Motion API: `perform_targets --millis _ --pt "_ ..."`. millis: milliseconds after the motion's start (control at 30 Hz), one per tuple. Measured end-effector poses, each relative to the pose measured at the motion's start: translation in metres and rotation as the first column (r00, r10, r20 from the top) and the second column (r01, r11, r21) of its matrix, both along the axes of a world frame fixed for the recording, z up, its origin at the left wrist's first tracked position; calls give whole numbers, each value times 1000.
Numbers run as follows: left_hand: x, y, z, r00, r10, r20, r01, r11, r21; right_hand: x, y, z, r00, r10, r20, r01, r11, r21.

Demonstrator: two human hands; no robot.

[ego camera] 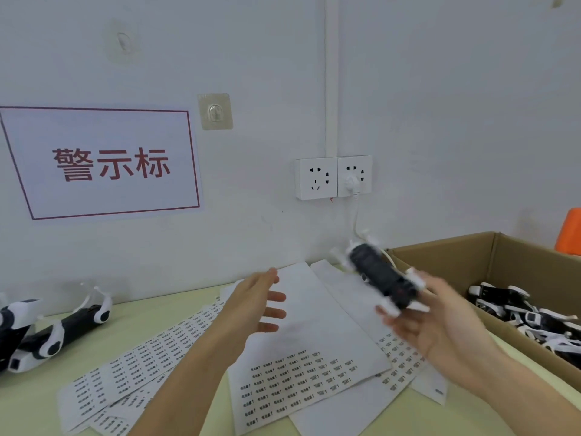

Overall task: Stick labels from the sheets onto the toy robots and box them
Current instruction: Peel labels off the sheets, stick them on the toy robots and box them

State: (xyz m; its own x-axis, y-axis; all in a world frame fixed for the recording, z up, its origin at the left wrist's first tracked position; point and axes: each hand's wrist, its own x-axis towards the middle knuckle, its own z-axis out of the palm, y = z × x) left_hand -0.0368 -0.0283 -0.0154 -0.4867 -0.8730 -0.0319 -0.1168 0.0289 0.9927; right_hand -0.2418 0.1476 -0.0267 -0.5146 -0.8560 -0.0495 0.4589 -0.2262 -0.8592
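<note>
At right of centre, the toy robot (382, 276) (blurred) slants from upper left to lower right, clamped in the right hand (430, 322) grip. The left hand (256, 305) hovers, fingers spread, over the label sheets (301, 366).

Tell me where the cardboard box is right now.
In the head view the cardboard box sits at the right edge of the table, just right of the label sheets, beside the right hand, with toy robots inside.
</note>
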Motion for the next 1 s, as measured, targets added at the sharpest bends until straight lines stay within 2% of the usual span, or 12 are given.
perform_targets --millis 100,200,300,400,500,633,700,733,767,833,933,1000 --pt "3 -3 4 997 54 -59 -53 998 18 -32 12 6 939 -259 227 299 940 -163" --pt "5 -4 4 997 54 -56 -53 999 6 -52 20 5 911 -328 251 356 931 -76" --pt "5 -2 4 999 37 -24 -38 999 -30 -47 15 -1 940 -341 -8 340 933 116" --pt "1 6 3 998 68 -6 -68 992 -107 -39 6 -7 912 -300 -281 363 909 207" --pt "-7 10 4 982 188 -12 -186 958 -219 -33 -1 -15 825 -213 -523 399 876 272" --pt "-19 -12 27 922 376 -94 -387 908 -162 -28 -7 -26 678 -121 -725 428 867 256" --pt "-17 -35 40 916 402 13 -382 880 -284 -30 -9 -31 644 -104 -758 423 874 239" --pt "-10 -49 45 906 394 152 -309 864 -397 -31 -10 -33 632 -104 -768 423 876 230" --pt "1 -63 48 849 403 342 -195 841 -505 -32 -11 -34 619 -104 -778 424 878 220" --pt "31 -91 51 577 481 660 42 789 -612 -34 -12 -36 595 -105 -797 428 880 204" --pt "89 -123 49 165 560 812 168 795 -583 -34 -12 -37 563 -105 -819 443 876 193" --pt "129 -139 40 -21 530 847 210 831 -515 -32 -12 -38 550 -100 -829 440 879 186"
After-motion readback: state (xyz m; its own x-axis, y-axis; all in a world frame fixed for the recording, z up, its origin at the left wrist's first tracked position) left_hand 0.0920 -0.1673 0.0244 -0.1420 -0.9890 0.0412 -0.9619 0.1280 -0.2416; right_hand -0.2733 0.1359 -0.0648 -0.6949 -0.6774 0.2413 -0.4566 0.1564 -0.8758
